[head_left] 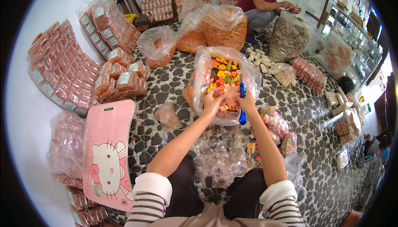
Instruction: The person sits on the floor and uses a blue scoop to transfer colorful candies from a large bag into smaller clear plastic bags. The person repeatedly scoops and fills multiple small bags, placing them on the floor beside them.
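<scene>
"Striped sleeves (144, 210) nearest, then dark knees (182, 185); any room?"

"Left hand (212, 103) and right hand (247, 102) sit over the open clear bag (250, 71), ahead of the knees; bare floor (321, 181) lies rightward"

"Grip?"

"Right is closed on a blue-handled tool (242, 118); left's fingers are at crinkled film (230, 96), pinched or not I can't tell"

"Surroundings?"

"Stone-patterned floor, white wall (49, 3), smooth pink board (108, 123); chunky yellow-orange pieces (226, 67) fill the bag"

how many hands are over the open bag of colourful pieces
2: the left hand over the left part of the open bag, and the right hand over its right part, with a blue-handled tool. No other hand shows there.
</scene>
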A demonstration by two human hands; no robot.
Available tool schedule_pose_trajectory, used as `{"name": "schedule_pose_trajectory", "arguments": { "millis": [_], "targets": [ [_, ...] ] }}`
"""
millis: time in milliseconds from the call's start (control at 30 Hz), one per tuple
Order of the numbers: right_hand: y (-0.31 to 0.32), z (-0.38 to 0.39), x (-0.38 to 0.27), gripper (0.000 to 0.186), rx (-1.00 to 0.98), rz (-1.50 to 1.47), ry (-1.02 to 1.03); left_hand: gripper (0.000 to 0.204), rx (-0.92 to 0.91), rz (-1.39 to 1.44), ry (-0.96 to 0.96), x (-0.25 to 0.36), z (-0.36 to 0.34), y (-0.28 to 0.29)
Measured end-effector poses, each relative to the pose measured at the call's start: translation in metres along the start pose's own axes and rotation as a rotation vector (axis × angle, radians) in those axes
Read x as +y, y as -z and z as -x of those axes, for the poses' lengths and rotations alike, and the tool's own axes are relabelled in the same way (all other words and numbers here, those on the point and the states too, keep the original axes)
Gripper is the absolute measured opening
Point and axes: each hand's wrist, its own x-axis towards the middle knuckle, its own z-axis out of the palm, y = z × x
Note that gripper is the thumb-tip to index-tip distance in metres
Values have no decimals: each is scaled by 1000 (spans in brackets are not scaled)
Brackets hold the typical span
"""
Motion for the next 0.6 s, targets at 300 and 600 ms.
{"name": "schedule_pose_trajectory", "arguments": {
  "millis": [300,600],
  "targets": [
    [110,19,68,24,159,241,-68,13,-571,-514,-464,-3,55,-5],
    [141,78,125,36,-71,445,-184,25,-642,-1255,-903,-38,58,17]
  ]
}}
